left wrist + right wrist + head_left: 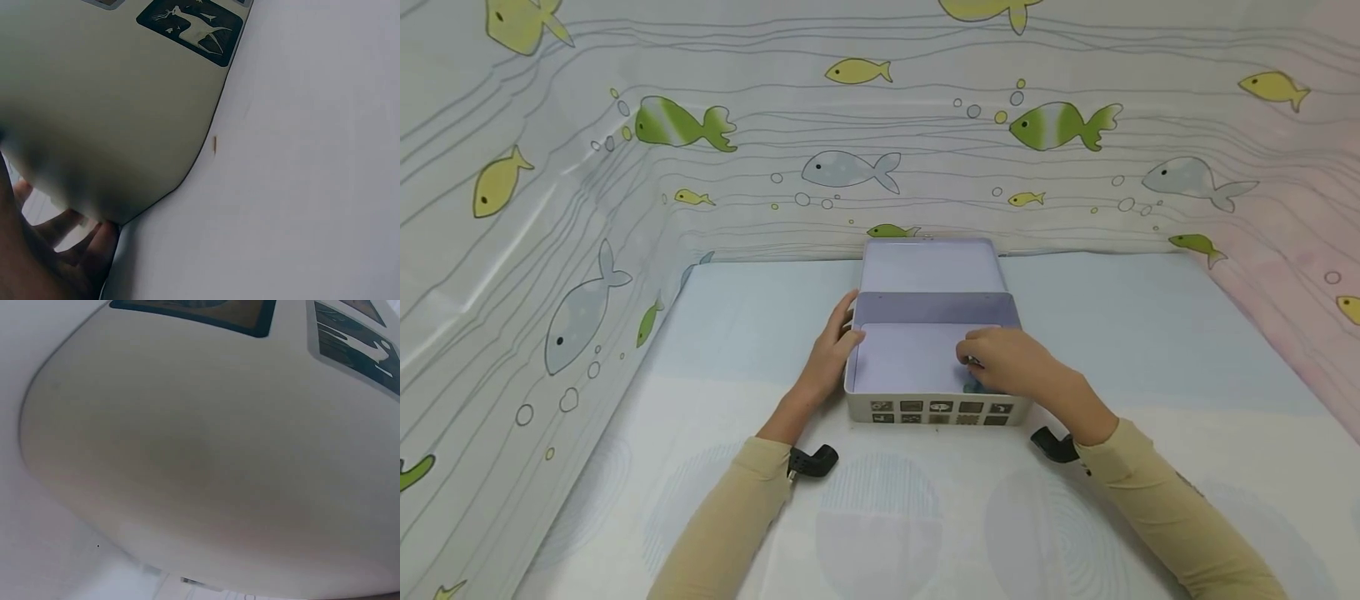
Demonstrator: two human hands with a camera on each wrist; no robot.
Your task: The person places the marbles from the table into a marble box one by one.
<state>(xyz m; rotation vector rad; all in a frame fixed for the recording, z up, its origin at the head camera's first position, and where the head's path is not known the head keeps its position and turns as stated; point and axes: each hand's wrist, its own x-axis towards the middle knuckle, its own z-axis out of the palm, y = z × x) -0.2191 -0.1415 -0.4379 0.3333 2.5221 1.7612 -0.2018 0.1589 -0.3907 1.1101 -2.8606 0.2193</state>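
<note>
A pale lavender-lined tin box (910, 358) stands on the table with its hinged lid (928, 265) tilted back. At its left side my left hand (829, 354) grips the wall, thumb over the rim and fingers along the outside; some of those fingers (94, 250) show at the box's edge in the left wrist view. My right hand (1011, 358) reaches inside over the right part, its fingers curled downward. Under them, near the front wall, lies a small dark teal thing (973, 387), partly hidden. Whether the fingertips pinch anything is hidden.
Small square pictures (940, 407) cover the box's front. A light cloth with circle patterns covers the table (880, 517). Behind and at the sides hangs a fish-patterned curtain (760, 167). Black wrist cameras (814, 461) sit near both sleeves.
</note>
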